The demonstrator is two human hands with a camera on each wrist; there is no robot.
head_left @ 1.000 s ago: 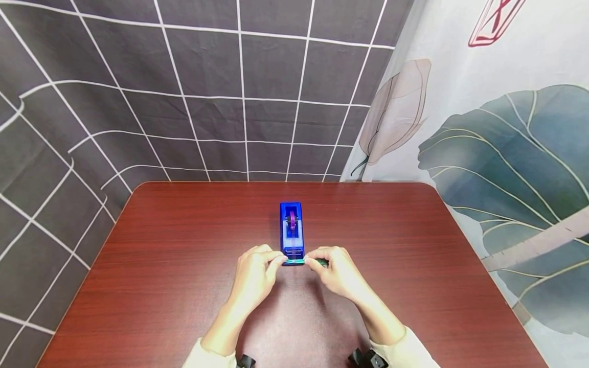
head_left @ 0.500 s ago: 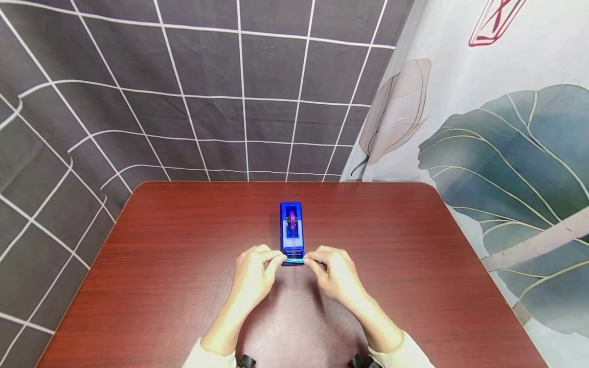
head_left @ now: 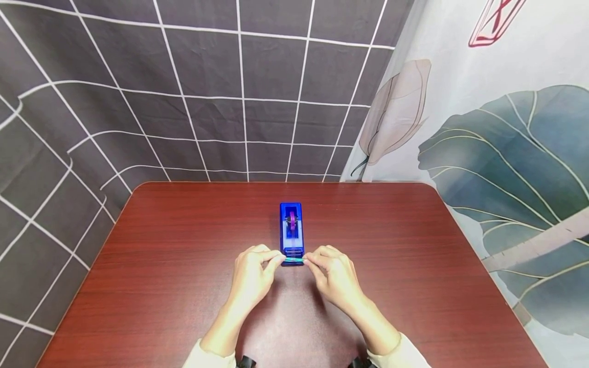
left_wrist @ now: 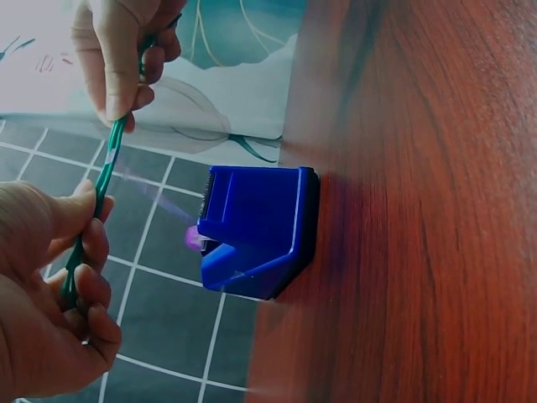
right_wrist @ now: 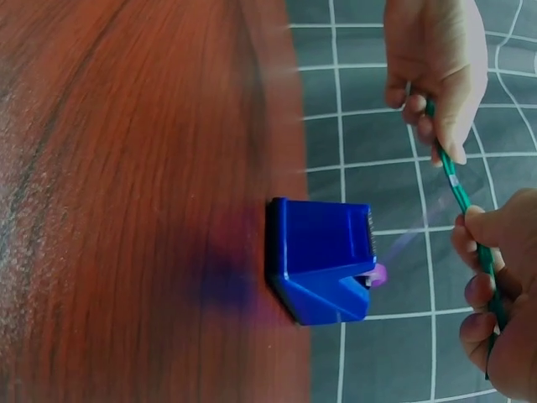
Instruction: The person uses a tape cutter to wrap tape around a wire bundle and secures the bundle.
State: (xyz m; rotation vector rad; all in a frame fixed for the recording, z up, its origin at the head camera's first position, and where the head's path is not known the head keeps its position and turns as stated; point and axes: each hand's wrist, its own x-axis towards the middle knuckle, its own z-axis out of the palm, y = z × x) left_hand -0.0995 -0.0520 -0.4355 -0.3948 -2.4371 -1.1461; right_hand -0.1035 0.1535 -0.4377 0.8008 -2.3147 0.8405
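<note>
Both hands pinch a thin bundle of green strands, perhaps wires, stretched level between them just above the front end of a blue tape dispenser. My left hand grips one end with thumb and curled fingers, and my right hand grips the other. In the left wrist view a pale band circles the bundle between the hands. A see-through tape strip runs from the dispenser's purple roll up to that band. The dispenser's toothed edge faces up beneath it.
The dispenser stands on a dark red wooden table with rounded far corners. Behind hangs a dark grey cloth with white grid lines. A white leaf-patterned curtain hangs at the right.
My right hand has turned slightly and its forearm has shifted a little left. The strand ends that stuck out beyond it are now hidden. My left hand and the dispenser have barely moved.
</note>
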